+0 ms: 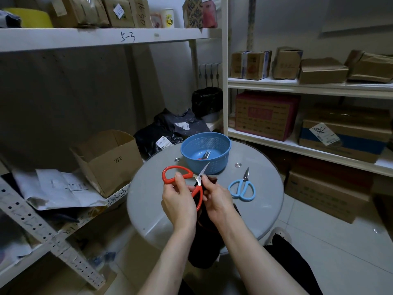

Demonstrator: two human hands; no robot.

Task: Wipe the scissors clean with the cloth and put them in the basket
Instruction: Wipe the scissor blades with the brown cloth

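My left hand (177, 201) grips red-handled scissors (170, 173) by the handles above the round grey table (148, 209), blades pointing up and right toward the basket. My right hand (218, 200) holds a dark cloth (204, 241) pinched against the blades near the pivot; the rest of the cloth hangs down between my wrists. Blue-handled scissors (242, 188) lie flat on the table to the right of my hands. A blue perforated basket (217, 145) stands at the table's far side with a red-handled pair of scissors (204, 156) inside.
White shelving with cardboard boxes (268, 116) runs along the right wall. An open cardboard box (110, 160) and papers (61, 188) sit on a low shelf to the left. Black bags (172, 128) lie behind the table. My knee in dark clothing shows lower right.
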